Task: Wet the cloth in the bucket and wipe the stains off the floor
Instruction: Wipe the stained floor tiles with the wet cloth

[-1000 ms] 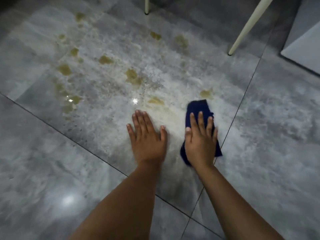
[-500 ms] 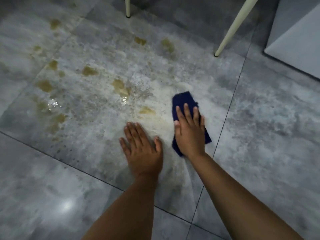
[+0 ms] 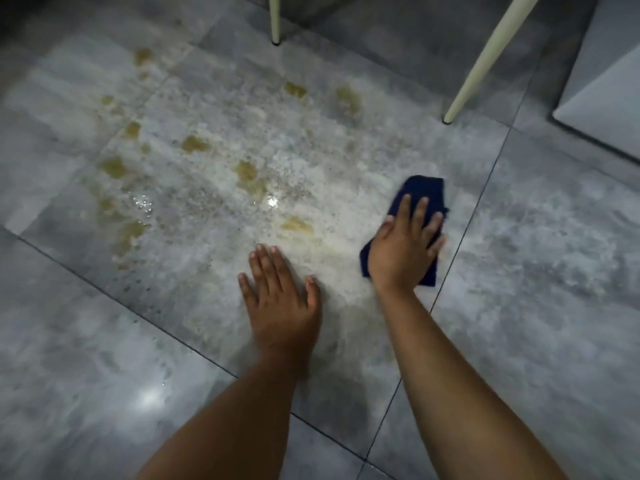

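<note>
A dark blue cloth (image 3: 424,192) lies flat on the grey tiled floor (image 3: 536,271), right of centre. My right hand (image 3: 403,251) presses down on its near part, fingers spread over it. My left hand (image 3: 280,303) rests flat on the wet floor with fingers apart and nothing in it. Several yellow-brown stains dot the wet, foamy patch: one just beyond my left hand (image 3: 298,226), one further up (image 3: 247,173), and more at the left (image 3: 112,167). No bucket is in view.
Two cream chair legs stand on the floor, one at the top centre (image 3: 275,20) and a slanted one at the top right (image 3: 485,60). A pale grey raised surface (image 3: 606,105) fills the top right corner. Dark grout lines cross the tiles.
My right hand has slid the cloth to the right and a little further away across the wet patch. The left hand has stayed planted on the floor.
</note>
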`<state>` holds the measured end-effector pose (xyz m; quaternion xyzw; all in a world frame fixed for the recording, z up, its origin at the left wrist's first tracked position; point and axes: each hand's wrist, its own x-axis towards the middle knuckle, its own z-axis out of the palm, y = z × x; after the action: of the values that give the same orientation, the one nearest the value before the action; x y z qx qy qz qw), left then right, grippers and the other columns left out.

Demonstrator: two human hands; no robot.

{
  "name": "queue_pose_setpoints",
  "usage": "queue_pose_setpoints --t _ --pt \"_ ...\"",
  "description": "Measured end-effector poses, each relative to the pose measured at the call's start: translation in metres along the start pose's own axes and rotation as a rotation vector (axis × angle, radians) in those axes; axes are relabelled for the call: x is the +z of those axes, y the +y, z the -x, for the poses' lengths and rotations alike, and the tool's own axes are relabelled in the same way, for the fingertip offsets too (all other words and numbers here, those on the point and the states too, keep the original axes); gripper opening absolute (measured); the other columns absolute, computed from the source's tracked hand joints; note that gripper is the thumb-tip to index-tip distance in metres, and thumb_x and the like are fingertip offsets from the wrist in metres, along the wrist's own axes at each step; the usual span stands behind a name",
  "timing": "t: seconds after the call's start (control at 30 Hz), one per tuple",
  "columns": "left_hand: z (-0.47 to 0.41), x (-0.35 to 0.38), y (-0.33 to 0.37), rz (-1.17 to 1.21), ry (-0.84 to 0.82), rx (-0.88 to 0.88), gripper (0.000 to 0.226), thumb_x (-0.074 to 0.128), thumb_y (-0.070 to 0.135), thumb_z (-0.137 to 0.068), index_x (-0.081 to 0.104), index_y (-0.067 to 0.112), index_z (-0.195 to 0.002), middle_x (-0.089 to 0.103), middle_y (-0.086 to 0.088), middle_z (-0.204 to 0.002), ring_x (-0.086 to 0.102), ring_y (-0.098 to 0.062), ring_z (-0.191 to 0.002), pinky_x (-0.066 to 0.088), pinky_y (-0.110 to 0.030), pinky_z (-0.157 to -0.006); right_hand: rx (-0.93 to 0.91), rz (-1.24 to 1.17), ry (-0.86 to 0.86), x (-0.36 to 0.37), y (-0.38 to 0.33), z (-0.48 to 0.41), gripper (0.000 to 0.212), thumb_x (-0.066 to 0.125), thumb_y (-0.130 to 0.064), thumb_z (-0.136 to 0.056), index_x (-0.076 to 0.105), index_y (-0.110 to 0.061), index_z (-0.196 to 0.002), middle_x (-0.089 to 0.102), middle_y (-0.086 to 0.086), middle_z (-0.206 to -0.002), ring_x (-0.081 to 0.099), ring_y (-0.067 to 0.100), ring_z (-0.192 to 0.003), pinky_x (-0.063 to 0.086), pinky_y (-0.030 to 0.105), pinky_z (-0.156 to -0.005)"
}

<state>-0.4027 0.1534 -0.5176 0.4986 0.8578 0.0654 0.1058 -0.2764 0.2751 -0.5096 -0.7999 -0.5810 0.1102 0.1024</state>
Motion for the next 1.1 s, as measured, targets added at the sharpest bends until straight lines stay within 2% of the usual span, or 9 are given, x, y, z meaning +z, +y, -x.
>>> queue_pose_setpoints --t 0.13,0.27,0.37,0.5,0.63,0.83,0.97,1.03,1.1 --pt "0.001 0.002 -0.002 -0.005 -0.019 0.006 0.074 0.017 0.051 -0.095 0.002 0.008 -0.153 -0.002 -0.011 -0.161 -0.009 -0.02 -0.147 -0.003 -0.047 -0.119 -0.282 0.029 -0.127 0.003 -0.019 -0.05 0.051 0.023 -0.038 -0.102 0.02 -0.027 -0.152 0.011 -0.001 -0.161 0.003 0.027 -0.148 0.002 0.05 -0.118" --pt "-0.001 -0.001 0.001 -0.028 -0.042 -0.005 0.074 0.014 0.053 -0.095 -0.003 0.009 -0.153 -0.008 -0.009 -0.16 -0.015 -0.018 -0.146 -0.008 -0.044 -0.118 -0.128 0.008 -0.086 -0.009 0.013 -0.099 0.051 0.021 -0.037 -0.103 0.018 -0.026 -0.153 0.009 0.001 -0.161 0.002 0.029 -0.148 0.002 0.052 -0.118" --pt "0.0 -0.002 0.0 -0.039 -0.065 -0.008 0.074 0.013 0.053 -0.095 -0.007 0.01 -0.152 -0.013 -0.009 -0.16 -0.018 -0.018 -0.145 -0.009 -0.044 -0.118 0.006 -0.016 -0.039 -0.016 0.037 -0.051 0.051 0.021 -0.037 -0.103 0.017 -0.026 -0.153 0.009 0.002 -0.161 0.002 0.03 -0.148 0.001 0.051 -0.118" --pt "0.002 -0.006 0.004 -0.022 -0.07 -0.025 0.073 0.01 0.053 -0.095 -0.01 0.011 -0.151 -0.015 -0.009 -0.159 -0.02 -0.018 -0.145 -0.01 -0.044 -0.118 -0.132 -0.005 -0.067 -0.006 0.029 0.024 0.052 0.023 -0.037 -0.102 0.017 -0.025 -0.152 0.01 0.002 -0.161 0.002 0.029 -0.148 -0.002 0.05 -0.118" --pt "0.001 -0.011 0.001 0.038 -0.109 -0.016 0.071 0.014 0.05 -0.096 -0.013 0.012 -0.15 -0.02 -0.005 -0.158 -0.024 -0.014 -0.143 -0.017 -0.04 -0.116 -0.239 0.02 -0.109 -0.003 0.02 0.0 0.051 0.024 -0.037 -0.102 0.02 -0.026 -0.152 0.01 0.0 -0.161 0.002 0.026 -0.148 0.002 0.05 -0.118" --pt "-0.007 -0.028 -0.044 0.18 -0.124 0.136 0.069 0.0 0.05 -0.093 -0.004 0.016 -0.153 -0.008 -0.001 -0.161 -0.013 -0.009 -0.145 -0.014 -0.029 -0.117 0.076 -0.041 -0.032 -0.001 0.01 0.076 0.052 0.024 -0.034 -0.102 0.02 -0.022 -0.152 0.012 0.005 -0.161 0.004 0.031 -0.147 0.003 0.053 -0.118" --pt "-0.021 -0.045 -0.1 0.063 -0.078 0.139 0.072 -0.006 0.052 -0.089 -0.007 0.016 -0.152 -0.013 -0.001 -0.16 -0.022 -0.008 -0.142 -0.021 -0.034 -0.114 -0.232 -0.004 -0.088 0.018 -0.032 0.147 0.055 0.024 -0.037 -0.097 0.033 -0.02 -0.148 0.027 0.007 -0.156 0.02 0.033 -0.145 0.013 0.054 -0.116" --pt "-0.032 -0.048 -0.118 0.039 -0.083 0.169 0.07 -0.002 0.052 -0.092 -0.01 0.016 -0.151 -0.015 -0.002 -0.159 -0.024 -0.009 -0.142 -0.022 -0.034 -0.114 -0.352 0.032 -0.132 0.022 -0.044 0.131 0.054 0.021 -0.039 -0.099 0.028 -0.023 -0.15 0.022 0.002 -0.158 0.014 0.029 -0.146 0.009 0.051 -0.118" --pt "-0.038 -0.045 -0.128 0.035 -0.093 0.192 0.069 0.002 0.052 -0.094 -0.011 0.015 -0.151 -0.017 -0.003 -0.159 -0.024 -0.011 -0.142 -0.019 -0.035 -0.115 -0.357 0.085 -0.151 0.023 -0.04 0.102 0.052 0.021 -0.039 -0.102 0.021 -0.026 -0.152 0.013 -0.001 -0.16 0.005 0.026 -0.148 0.004 0.048 -0.119"
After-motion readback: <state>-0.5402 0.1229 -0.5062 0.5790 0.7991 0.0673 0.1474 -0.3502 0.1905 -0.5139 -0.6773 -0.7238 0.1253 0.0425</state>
